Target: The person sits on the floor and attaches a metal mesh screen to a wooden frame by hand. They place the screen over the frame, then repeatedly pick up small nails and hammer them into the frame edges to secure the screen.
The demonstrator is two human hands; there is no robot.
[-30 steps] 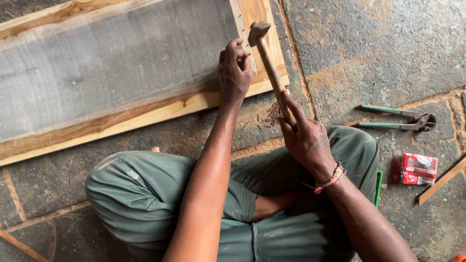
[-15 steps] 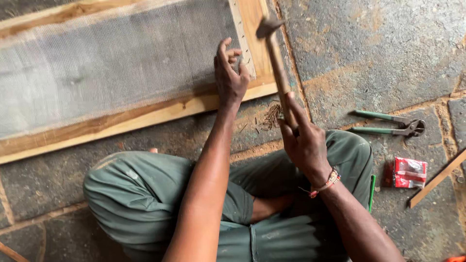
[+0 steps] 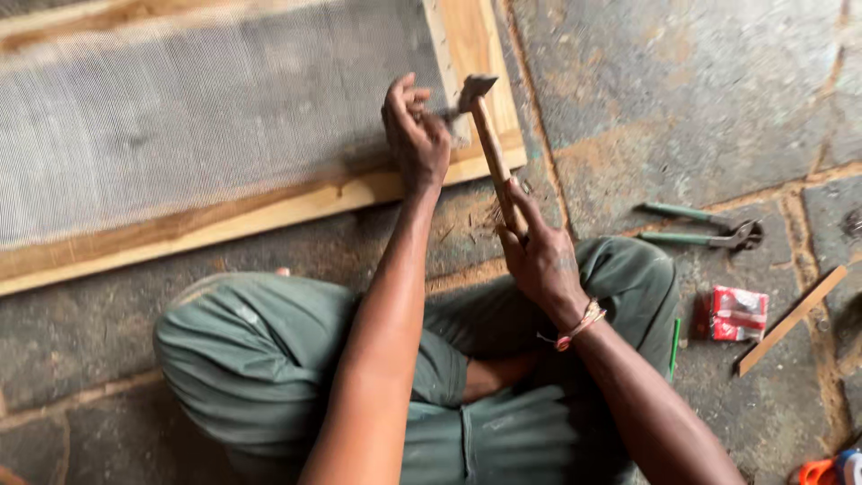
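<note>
A wooden frame (image 3: 467,36) covered with grey wire mesh (image 3: 197,126) lies on the stone floor in front of me. My left hand (image 3: 415,135) rests with pinched fingers on the frame's near right corner; whether it holds anything is too small to tell. My right hand (image 3: 540,256) grips the wooden handle of a hammer (image 3: 489,144), whose metal head hangs close beside the left fingers, above the frame corner. I sit cross-legged in green trousers (image 3: 269,368).
Green-handled pliers (image 3: 709,229) lie on the floor to the right. Near them are a small red and white packet (image 3: 738,313), a thin wooden strip (image 3: 790,321) and a green pencil-like stick (image 3: 674,346). An orange object (image 3: 822,471) shows at the bottom right corner.
The hammer head has swung down and left, from over the frame's right rail to just beside the left fingers. The left hand stayed on the corner.
</note>
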